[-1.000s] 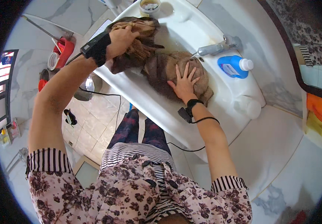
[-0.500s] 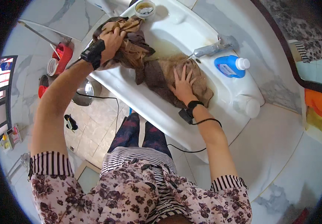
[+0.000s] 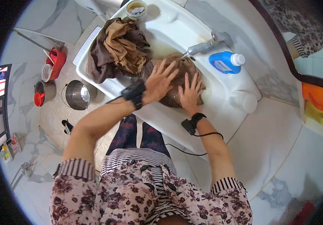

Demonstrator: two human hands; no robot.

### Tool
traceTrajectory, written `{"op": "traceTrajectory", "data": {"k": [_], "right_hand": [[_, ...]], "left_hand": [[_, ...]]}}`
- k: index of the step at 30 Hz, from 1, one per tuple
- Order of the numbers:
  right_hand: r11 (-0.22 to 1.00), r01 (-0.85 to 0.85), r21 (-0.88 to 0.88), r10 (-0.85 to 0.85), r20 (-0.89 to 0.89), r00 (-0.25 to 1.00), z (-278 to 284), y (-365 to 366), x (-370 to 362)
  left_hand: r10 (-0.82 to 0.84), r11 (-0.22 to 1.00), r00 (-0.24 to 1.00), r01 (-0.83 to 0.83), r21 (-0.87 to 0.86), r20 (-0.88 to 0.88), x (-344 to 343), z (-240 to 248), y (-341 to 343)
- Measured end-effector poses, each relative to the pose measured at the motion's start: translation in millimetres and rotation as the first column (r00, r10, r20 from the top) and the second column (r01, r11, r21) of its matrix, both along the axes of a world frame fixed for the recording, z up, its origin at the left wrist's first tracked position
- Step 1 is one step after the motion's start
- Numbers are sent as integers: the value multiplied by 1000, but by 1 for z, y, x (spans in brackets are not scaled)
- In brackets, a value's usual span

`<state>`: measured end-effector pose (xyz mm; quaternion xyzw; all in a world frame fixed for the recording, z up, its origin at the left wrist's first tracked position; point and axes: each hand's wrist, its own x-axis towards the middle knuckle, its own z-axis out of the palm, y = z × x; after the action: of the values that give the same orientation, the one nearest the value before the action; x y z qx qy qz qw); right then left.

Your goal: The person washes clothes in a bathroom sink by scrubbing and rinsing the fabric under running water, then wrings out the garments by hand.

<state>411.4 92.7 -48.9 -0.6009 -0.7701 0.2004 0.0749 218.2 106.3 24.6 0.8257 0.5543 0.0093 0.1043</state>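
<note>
A brown and tan cloth (image 3: 124, 47) lies bunched over the left end of the white washbasin (image 3: 201, 133). Wet, darker cloth (image 3: 172, 100) continues from it into the basin below the tap (image 3: 202, 48); whether the two parts are one piece I cannot tell. My left hand (image 3: 159, 84) rests over the wet cloth, palm down, fingers spread and holding nothing. Just to its right, my right hand (image 3: 190, 93) lies flat on the same cloth with its fingers apart. Some cloudy water shows in the basin beside the cloth.
A blue bottle with a white cap (image 3: 221, 62) and a whitish translucent container (image 3: 242, 101) stand on the right rim. A small round tub (image 3: 136, 10) sits at the far left. Metal bucket (image 3: 76, 95) and red basket (image 3: 56, 63) are on the floor. A cable hangs from my right wrist.
My left hand has let go of the bunched cloth and moved right onto the wet cloth, its fingers now spread. My right hand stays on the wet cloth, which is gathered closer.
</note>
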Motion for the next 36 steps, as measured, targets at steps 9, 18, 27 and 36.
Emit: {"op": "traceTrajectory", "data": {"k": [9,18,27,36], "right_hand": [[984,-166,67,129,374,918,-26,11,-20],[972,-226,62,175,451,875,-17,17,-23],[969,-240,54,245,-119,962,4,3,35],[885,-242,-397,238,-61,969,2,11,63]], "left_hand": [[239,965,969,-230,-126,57,7,-70,6],[177,963,984,-177,-201,-16,4,-90,21],[-75,981,978,37,-191,-197,9,-58,14],[-193,891,979,147,-429,-66,21,-40,5]]}}
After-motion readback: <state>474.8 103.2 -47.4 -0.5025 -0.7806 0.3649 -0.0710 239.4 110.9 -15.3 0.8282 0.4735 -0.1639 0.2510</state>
